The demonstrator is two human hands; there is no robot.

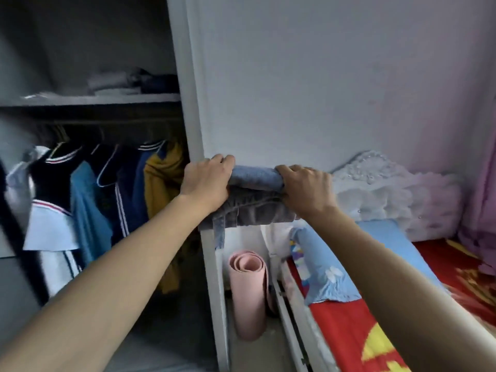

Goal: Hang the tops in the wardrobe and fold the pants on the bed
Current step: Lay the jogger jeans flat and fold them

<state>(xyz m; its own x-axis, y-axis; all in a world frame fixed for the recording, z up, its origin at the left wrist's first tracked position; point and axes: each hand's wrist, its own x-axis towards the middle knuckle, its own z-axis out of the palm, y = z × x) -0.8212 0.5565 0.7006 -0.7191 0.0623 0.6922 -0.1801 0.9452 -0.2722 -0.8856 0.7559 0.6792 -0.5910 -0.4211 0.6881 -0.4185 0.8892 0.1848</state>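
A stack of folded pants [255, 200], light blue on top and grey beneath, is held up in front of the white wardrobe side panel [193, 108]. My left hand [206, 181] grips its left end and my right hand [306, 189] grips its right end. A grey strap hangs from the stack's lower left. In the open wardrobe at left, several tops [88, 194] hang on a rail: navy with white stripes, blue, and mustard yellow [161, 181]. The bed [375, 304] with a red patterned cover lies at the lower right.
A wardrobe shelf [94, 99] carries folded clothes [134, 83]. A rolled pink mat [248, 291] stands in the gap between wardrobe and bed. A light blue pillow [335, 261] rests against the white tufted headboard [389, 189]. A pink curtain [483, 183] hangs at far right.
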